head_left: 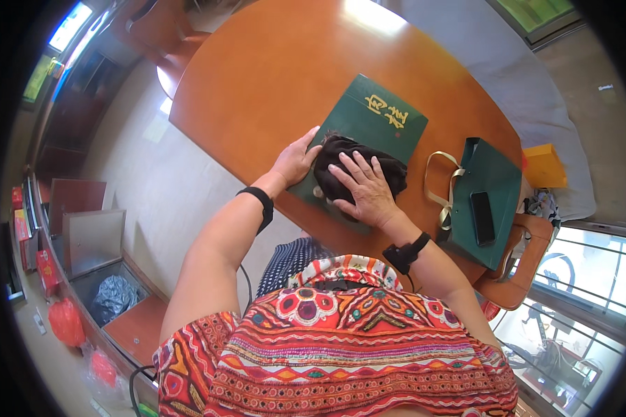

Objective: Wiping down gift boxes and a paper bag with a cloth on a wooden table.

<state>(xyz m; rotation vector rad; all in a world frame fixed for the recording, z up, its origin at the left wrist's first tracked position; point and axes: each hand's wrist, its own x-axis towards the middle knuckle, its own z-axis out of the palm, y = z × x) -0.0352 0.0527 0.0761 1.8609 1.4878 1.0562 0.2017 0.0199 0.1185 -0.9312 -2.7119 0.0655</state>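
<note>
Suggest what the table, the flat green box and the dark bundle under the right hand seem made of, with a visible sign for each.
Table: probably varnished wood or veneer; orange-brown, with glossy glare.
Green box: likely stiff card or board, smooth; flat face, crisp edges.
Dark bundle: seemingly soft cloth, fairly matt; it bulges and creases beneath the right hand.
</note>
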